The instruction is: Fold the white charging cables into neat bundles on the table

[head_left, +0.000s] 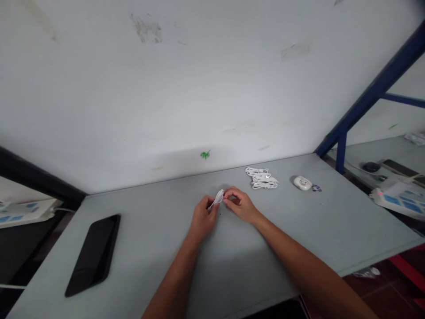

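Observation:
My left hand (203,218) and my right hand (239,204) meet over the middle of a grey table (299,230). Both pinch a small coiled white cable (219,196) between their fingertips, the left from below, the right from the side. The hands rest just above the tabletop. A pile of more coiled white cables (262,178) lies a short way beyond my right hand, near the wall.
A black phone-like slab (94,253) lies at the table's left. A small white oval device (302,183) sits right of the cable pile. A blue metal frame (365,97) rises at the right, with another table holding white power strips (398,197) beyond it.

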`<action>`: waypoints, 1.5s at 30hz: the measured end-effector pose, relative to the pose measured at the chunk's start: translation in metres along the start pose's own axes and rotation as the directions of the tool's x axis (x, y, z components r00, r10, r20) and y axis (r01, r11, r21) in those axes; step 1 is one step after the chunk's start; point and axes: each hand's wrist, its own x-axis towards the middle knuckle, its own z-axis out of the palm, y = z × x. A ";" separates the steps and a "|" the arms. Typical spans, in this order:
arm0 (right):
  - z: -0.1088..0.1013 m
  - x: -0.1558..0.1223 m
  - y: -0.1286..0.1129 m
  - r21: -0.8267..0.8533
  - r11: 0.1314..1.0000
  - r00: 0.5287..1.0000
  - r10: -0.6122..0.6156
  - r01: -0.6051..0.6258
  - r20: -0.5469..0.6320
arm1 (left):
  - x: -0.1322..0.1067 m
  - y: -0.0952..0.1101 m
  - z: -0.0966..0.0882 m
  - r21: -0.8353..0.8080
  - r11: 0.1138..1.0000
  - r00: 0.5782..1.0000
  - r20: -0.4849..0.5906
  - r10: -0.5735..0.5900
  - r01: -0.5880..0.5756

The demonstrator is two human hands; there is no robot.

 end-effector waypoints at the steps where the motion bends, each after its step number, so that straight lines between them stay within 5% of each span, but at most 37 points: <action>1: 0.001 -0.001 -0.001 -0.036 0.998 0.999 -0.045 0.044 -0.021 | 0.000 -0.002 0.001 0.027 1.000 1.000 -0.024 0.011 -0.010; 5: 0.003 -0.001 0.001 -0.092 0.988 0.984 -0.131 0.121 -0.117 | -0.001 -0.004 0.001 0.068 0.997 0.995 -0.091 0.030 -0.024; 9: -0.011 0.008 0.006 0.008 1.000 0.952 -0.007 0.010 -0.306 | -0.001 -0.002 -0.008 0.151 0.988 1.000 0.018 0.020 -0.022; 13: -0.040 -0.003 0.007 -0.004 0.996 0.935 0.082 -0.089 -0.346 | -0.003 0.000 -0.019 0.302 0.951 0.994 0.093 0.048 -0.075; 18: -0.095 -0.060 0.009 -0.258 0.953 0.951 0.076 -0.157 -0.299 | -0.002 0.005 -0.025 0.477 0.863 0.983 0.147 0.111 -0.169; 22: -0.150 -0.106 0.019 -0.465 0.841 0.850 -0.012 -0.276 -0.526 | 0.001 0.008 -0.035 0.593 0.793 0.990 0.115 0.087 -0.138; 27: -0.172 -0.127 0.022 -0.735 0.523 0.666 -0.364 -0.432 -0.651 | 0.006 0.005 -0.069 0.766 0.622 0.978 -0.211 0.005 0.162; 29: -0.159 -0.117 0.019 -0.832 0.425 0.703 -0.464 -0.358 -0.539 | 0.008 0.003 -0.083 0.763 0.594 0.955 -0.295 -0.032 0.256; 30: -0.150 -0.108 0.019 -0.873 0.402 0.763 -0.461 -0.275 -0.453 | 0.008 0.001 -0.087 0.756 0.595 0.950 -0.308 -0.046 0.274; 32: -0.131 -0.086 0.019 -0.923 0.371 0.883 -0.394 -0.102 -0.257 | 0.010 -0.001 -0.092 0.746 0.602 0.948 -0.314 -0.060 0.285; 34: -0.115 -0.062 0.021 -0.940 0.339 0.936 -0.319 -0.036 -0.151 | 0.010 -0.003 -0.094 0.741 0.605 0.943 -0.327 -0.055 0.293; 41: -0.104 -0.035 0.029 -0.930 0.235 0.922 -0.202 -0.283 -0.331 | 0.006 -0.006 -0.089 0.724 0.591 0.862 -0.499 0.092 0.356; 43: -0.102 -0.039 0.028 -0.918 0.303 0.920 -0.217 -0.255 -0.327 | 0.006 -0.003 -0.076 0.721 0.623 0.824 -0.527 0.209 0.303; 45: -0.093 -0.040 0.025 -0.878 0.441 0.918 -0.239 -0.189 -0.317 | 0.004 0.001 -0.055 0.692 0.710 0.810 -0.489 0.323 0.134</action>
